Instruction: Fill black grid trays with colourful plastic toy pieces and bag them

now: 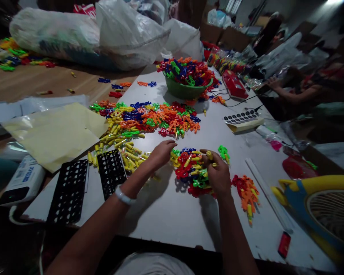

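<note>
Head view: right fingers (215,156) pinch yellow tubes (209,155), left fingers (166,145) half-open.

Head camera looks forward, down over both hands (161,154) (219,173)

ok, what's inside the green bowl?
The green bowl holds a heap of small plastic toys, mostly red, orange, blue and green, piled above its rim. The bottom, and whatever lies beneath the top layer, is covered and can't be seen.

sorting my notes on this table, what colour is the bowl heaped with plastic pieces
Green; the bowl shows best in the head view.
</note>
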Demonstrator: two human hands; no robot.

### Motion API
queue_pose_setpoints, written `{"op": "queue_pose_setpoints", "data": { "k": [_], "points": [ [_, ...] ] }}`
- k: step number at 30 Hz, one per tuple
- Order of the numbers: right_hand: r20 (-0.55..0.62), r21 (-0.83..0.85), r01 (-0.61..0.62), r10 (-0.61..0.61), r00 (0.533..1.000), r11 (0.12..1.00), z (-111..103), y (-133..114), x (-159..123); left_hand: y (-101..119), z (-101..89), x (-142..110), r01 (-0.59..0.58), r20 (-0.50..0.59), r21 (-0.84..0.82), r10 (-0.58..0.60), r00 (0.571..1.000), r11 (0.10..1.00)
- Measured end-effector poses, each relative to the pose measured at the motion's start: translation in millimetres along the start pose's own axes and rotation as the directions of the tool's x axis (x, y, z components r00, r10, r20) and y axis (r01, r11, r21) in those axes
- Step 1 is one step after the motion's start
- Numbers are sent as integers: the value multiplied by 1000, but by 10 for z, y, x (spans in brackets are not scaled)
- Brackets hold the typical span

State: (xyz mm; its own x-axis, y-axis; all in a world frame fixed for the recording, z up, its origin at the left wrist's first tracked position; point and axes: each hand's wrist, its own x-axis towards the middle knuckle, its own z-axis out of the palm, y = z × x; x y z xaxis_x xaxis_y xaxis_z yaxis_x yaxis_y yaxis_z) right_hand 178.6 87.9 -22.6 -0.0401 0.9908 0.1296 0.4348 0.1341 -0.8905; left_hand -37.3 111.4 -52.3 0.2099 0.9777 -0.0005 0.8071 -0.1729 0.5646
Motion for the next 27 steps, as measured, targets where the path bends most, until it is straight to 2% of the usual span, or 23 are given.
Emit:
{"op": "queue_pose_setpoints", "data": {
  "k": [4,7,10,13,15,17,19,21,22,25,27],
  "points": [
    [110,-55,-54,60,992,997,143,71,-66,13,71,495,5,144,93,-19,989,996],
    [154,-84,-12,25,988,996,252,154,-144,17,96,585,76,178,113,-95,979,991],
    [185,-112,125,-103,977,986,330,195,-193,-36,91,475,168,140,77,-177,974,983],
    [149,-180,294,-270,951,939,365,184,-202,-127,46,253,249,21,-26,-249,968,968],
    [114,-208,327,-309,944,922,358,153,-202,-181,3,78,283,-79,-106,-292,953,953],
    [110,-176,328,-313,943,928,346,102,-214,-205,-32,-107,266,-153,-264,-313,937,927],
    [129,-94,310,-297,946,946,356,32,-246,-187,-37,-290,209,-178,-542,-354,918,814],
    [176,30,230,-232,957,973,402,-41,-301,-128,-10,-459,178,-133,-789,-446,885,588],
    [210,95,164,-181,961,982,438,-70,-335,-88,13,-535,178,-93,-862,-493,865,475],
    [304,176,19,-72,950,984,557,-107,-446,38,82,-713,150,-30,-950,-560,828,274],
    [334,113,42,-78,939,993,613,-91,-509,99,105,-787,77,-58,-975,-568,821,209]
  ]
}}
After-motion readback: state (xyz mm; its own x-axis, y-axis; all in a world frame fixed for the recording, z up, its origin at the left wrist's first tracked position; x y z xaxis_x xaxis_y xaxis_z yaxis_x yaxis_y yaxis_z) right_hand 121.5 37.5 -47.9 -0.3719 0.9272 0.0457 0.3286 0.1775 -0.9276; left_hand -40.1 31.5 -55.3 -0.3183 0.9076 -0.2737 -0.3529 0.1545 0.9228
